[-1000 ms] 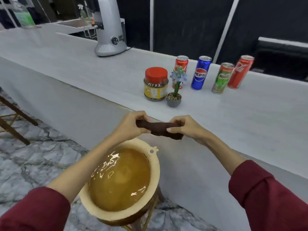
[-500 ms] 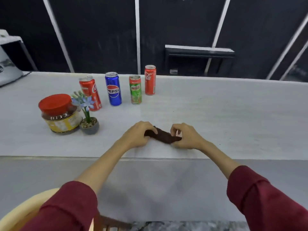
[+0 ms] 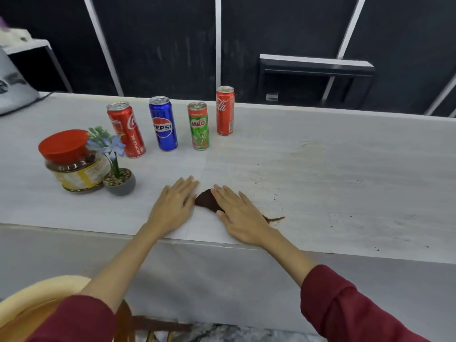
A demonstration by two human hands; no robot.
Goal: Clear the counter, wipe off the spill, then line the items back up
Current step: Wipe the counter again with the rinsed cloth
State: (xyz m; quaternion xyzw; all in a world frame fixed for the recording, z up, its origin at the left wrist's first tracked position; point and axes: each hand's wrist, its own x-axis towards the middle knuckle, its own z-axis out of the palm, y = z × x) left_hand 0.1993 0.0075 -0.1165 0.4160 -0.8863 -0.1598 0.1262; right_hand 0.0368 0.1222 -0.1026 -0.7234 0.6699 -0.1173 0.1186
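A dark brown cloth (image 3: 206, 200) lies on the white counter (image 3: 345, 174) near its front edge. My right hand (image 3: 238, 213) rests flat on top of the cloth with fingers spread, hiding most of it. My left hand (image 3: 174, 206) lies flat on the counter just left of the cloth, fingers spread. Behind stand a red cola can (image 3: 126, 129), a blue Pepsi can (image 3: 163, 123), a green Milo can (image 3: 198, 125) and a second red cola can (image 3: 225, 110). A red-lidded jar (image 3: 74, 161) and a small potted flower (image 3: 116, 169) sit at the left.
Dark specks and a faint stain (image 3: 308, 146) mark the counter right of my hands. A yellow basin's rim (image 3: 37, 299) shows below the counter at the lower left. A grey appliance (image 3: 14, 90) stands at the far left. A dark wall lies behind.
The view swung from the basin up to the counter. Both hands brought the bunched cloth onto the counter, then opened and flattened; the right hand now presses on the cloth.
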